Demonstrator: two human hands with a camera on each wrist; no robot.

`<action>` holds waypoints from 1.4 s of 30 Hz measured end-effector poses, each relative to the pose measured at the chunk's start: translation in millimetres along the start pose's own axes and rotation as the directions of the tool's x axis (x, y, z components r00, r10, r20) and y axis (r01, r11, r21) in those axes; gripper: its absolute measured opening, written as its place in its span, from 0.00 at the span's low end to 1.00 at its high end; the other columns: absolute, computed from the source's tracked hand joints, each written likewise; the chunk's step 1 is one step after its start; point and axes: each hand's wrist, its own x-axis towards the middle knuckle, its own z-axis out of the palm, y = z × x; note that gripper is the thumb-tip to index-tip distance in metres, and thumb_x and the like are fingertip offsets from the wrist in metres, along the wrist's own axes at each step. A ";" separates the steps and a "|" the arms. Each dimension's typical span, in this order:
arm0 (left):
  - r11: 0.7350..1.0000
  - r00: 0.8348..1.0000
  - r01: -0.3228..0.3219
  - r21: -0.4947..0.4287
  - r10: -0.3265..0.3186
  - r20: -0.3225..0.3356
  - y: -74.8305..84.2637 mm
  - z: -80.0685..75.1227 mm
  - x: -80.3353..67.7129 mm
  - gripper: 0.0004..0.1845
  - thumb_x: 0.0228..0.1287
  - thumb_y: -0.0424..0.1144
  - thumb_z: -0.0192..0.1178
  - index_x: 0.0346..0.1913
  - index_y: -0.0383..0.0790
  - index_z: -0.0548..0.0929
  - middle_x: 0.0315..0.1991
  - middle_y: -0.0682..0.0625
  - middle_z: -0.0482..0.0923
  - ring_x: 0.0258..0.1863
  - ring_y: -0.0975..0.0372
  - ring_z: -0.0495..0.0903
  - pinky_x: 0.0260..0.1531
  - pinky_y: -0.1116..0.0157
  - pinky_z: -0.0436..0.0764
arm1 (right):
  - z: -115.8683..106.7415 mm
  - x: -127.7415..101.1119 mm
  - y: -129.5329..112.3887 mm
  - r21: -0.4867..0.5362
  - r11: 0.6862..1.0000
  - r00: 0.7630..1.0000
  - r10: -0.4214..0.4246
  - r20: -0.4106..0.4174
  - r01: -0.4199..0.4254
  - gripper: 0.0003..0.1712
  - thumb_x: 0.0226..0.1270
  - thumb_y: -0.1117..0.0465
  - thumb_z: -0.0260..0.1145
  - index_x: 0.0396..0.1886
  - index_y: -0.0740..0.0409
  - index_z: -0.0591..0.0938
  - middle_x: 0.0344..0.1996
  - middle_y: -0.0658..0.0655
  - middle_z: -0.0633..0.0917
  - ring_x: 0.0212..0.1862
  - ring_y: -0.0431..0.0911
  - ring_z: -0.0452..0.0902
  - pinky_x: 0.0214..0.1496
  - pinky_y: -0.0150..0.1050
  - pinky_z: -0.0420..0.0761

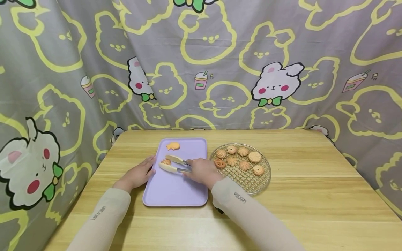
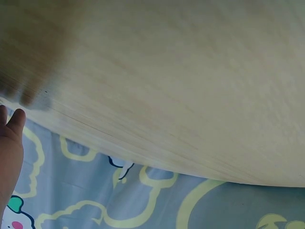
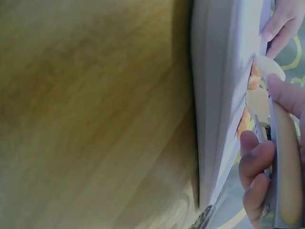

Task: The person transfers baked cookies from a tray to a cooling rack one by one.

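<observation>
Just left of centre in the head view, we see the right hand (image 1: 202, 171) gripping a pair of cream tongs (image 1: 173, 164), fingers curled round the handles. The tong tips sit either side of a small orange cookie (image 1: 166, 161) on the lilac tray (image 1: 176, 191); whether the cookie rests on the tray or is lifted, we cannot tell. In the right wrist view the fingers (image 3: 255, 164) wrap the tong handle at the right edge of the frame, beside the tray's rim (image 3: 214, 95).

The left hand (image 1: 140, 173) lies to the left, fingers relaxed and nearly straight, its fingertips touching the tray's left edge; it holds nothing. The left wrist view shows only a thumb (image 2: 16, 121) at the left edge, beneath the pale tabletop (image 2: 167, 86).

A fish-shaped cookie (image 1: 173, 145) lies near the tray's upper edge, apart from the tongs. Just right of the tray, a round wire rack (image 1: 251, 183) carries seven more cookies (image 1: 238, 158) gathered in its upper half. All of this stands on the wooden tabletop (image 1: 314, 188), and behind it hangs a grey curtain (image 1: 201, 62) printed with rabbits.
</observation>
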 end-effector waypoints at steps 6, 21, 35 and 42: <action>1.000 1.000 -0.002 -0.002 0.002 0.000 0.4 2.0 -0.2 0.33 0.74 0.46 0.46 0.73 0.32 0.53 0.73 0.37 0.49 0.71 0.44 0.49 0.66 0.45 0.55 | -2.2 -3.5 -0.3 0.014 1.000 1.000 0.001 0.008 -0.001 0.35 0.61 0.35 0.61 0.66 0.42 0.74 0.46 0.53 0.85 0.44 0.50 0.81 0.36 0.45 0.80; 1.000 1.000 -0.011 0.006 0.011 -0.011 -4.4 5.0 -0.8 0.33 0.74 0.46 0.45 0.73 0.31 0.53 0.73 0.36 0.50 0.71 0.44 0.50 0.66 0.45 0.55 | -5.8 -15.8 11.2 0.022 1.000 1.000 0.011 -0.021 -0.010 0.37 0.61 0.32 0.59 0.67 0.38 0.71 0.47 0.54 0.85 0.30 0.46 0.77 0.17 0.39 0.72; 1.000 1.000 0.002 0.003 -0.002 -0.008 -3.4 5.1 -0.4 0.33 0.74 0.47 0.45 0.73 0.32 0.53 0.73 0.37 0.49 0.71 0.45 0.50 0.66 0.46 0.55 | -21.7 -40.6 37.9 0.107 0.994 0.994 0.012 -0.108 0.000 0.37 0.60 0.33 0.61 0.68 0.40 0.71 0.46 0.55 0.84 0.31 0.45 0.77 0.18 0.37 0.71; 1.000 1.000 -0.015 0.002 0.015 -0.017 -2.8 1.8 0.0 0.33 0.74 0.46 0.45 0.73 0.30 0.53 0.73 0.37 0.49 0.71 0.44 0.49 0.67 0.46 0.55 | -27.6 -55.1 54.3 0.132 0.991 0.988 0.028 -0.151 -0.008 0.36 0.60 0.34 0.62 0.67 0.40 0.73 0.47 0.54 0.85 0.33 0.45 0.78 0.22 0.38 0.72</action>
